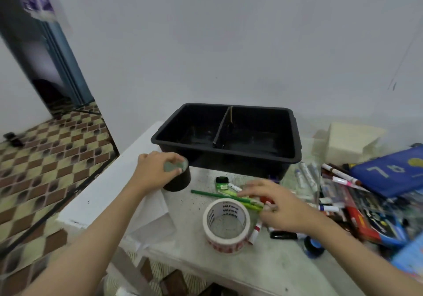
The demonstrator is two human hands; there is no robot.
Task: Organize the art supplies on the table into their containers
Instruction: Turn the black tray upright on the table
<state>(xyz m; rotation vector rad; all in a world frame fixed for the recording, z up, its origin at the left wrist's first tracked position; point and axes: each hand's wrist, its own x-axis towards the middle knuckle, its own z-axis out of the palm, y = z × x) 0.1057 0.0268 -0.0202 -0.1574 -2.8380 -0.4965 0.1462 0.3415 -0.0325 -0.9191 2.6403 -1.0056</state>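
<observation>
One black two-compartment bin (229, 165), one dark cup (180, 182), one tape roll (219, 242), one small green jar (221, 184)

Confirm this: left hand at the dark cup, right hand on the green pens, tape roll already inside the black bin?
The tape roll is wrong: the head view shows it on the table, outside the black bin. The left hand, holding a pale green object, is at the dark cup; the right hand grips the green pens.

Green pencils (212, 195) flat beside tape roll (225, 243), before black two-compartment bin (229, 162)
</observation>
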